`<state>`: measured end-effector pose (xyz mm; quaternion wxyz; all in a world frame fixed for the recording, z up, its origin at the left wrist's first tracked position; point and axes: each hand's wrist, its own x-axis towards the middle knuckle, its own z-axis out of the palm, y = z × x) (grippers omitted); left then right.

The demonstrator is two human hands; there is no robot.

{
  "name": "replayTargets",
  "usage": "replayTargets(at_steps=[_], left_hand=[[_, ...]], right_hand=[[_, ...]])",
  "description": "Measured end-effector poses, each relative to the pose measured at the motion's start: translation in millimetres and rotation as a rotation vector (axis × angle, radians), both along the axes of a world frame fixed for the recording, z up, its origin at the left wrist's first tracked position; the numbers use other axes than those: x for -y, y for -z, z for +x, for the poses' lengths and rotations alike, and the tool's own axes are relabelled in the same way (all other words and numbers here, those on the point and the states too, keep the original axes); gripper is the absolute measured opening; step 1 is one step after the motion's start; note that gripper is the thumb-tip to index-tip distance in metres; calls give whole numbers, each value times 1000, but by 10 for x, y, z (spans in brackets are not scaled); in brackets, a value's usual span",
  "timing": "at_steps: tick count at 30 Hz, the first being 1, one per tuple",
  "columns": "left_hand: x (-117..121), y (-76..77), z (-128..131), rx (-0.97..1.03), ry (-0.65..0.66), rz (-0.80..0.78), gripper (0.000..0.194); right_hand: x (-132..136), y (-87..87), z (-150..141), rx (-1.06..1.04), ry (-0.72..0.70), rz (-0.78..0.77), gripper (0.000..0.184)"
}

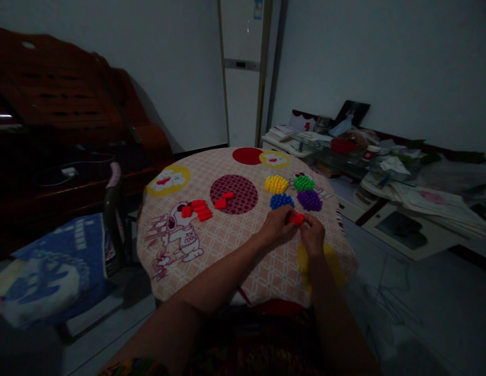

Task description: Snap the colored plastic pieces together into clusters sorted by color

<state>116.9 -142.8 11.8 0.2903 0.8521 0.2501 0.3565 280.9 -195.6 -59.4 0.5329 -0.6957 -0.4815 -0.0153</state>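
Observation:
A small red plastic piece [297, 219] shows between my two hands, low over the right part of the table. My left hand [279, 223] has its fingers closed on the piece's left side. From the right, my right hand [313, 233] pinches it with curled fingers. Just beyond them lie bumpy clusters of small plastic pieces: blue [281, 201], purple [310, 200], yellow [276, 184] and green [304, 182]. Farther left, several loose red pieces [198, 206] lie in a group, with a few more red pieces [221, 202] on the dark dotted circle.
A patterned cloth covers the round table [227, 250]. On the left stand a chair with a blue cover [58, 271] and a wooden bench [66, 104]. A cluttered glass-topped cabinet [356, 156] runs along the right wall. A tall white unit [243, 94] stands behind the table.

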Motion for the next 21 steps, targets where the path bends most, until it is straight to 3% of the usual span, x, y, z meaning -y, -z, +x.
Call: replayTargets(at_steps=[3,9,12,15,21], left_hand=[[-82,-21,-68,75,27,-39,38],[-292,46,-153,244,-70,-341,19],[-362,84,-169,281,-133,-412,14],[-383,90,-165,254,-171,-409,15],[-293,57,-87,84,-161,-183,32]], right_hand=[[-2,5,5,21,2,2,36],[0,5,-1,51,28,9,40],[-2,0,-4,51,30,3,40],[-7,-3,-2,39,28,-4,40],[-9,-2,-1,30,25,5,39]])
